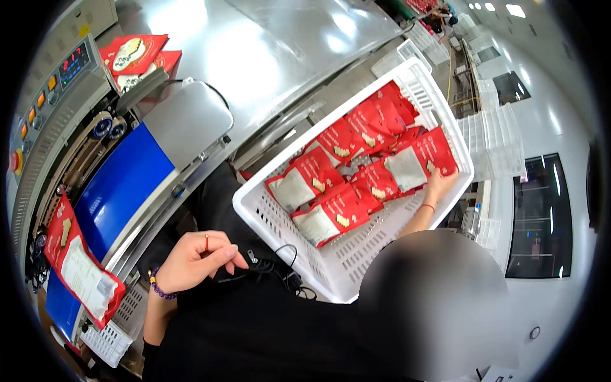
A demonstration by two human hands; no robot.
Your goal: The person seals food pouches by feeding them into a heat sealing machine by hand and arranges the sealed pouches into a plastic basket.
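Note:
My right hand (pixel 440 186) reaches into a white plastic basket (pixel 347 283) and grips the edge of a red pouch (pixel 440 151) with a pale window, near the basket's right end. Several similar red pouches (pixel 328 216) lie in overlapping rows beneath and beside it. My left hand (pixel 200 258), wearing a ring and a beaded bracelet, hovers between the basket and a machine on the left. Its fingers are loosely curled, with nothing seen in them. Another red pouch (pixel 86 270) lies across the machine's blue belt (pixel 127 184).
The machine's control panel (pixel 67 73) has lit buttons and a red digital display. More red packets (pixel 137 54) lie on a steel table (pixel 248 51) behind it. Stacked white crates (pixel 490 143) stand at right. A large blurred round shape (pixel 439 305) covers the lower right.

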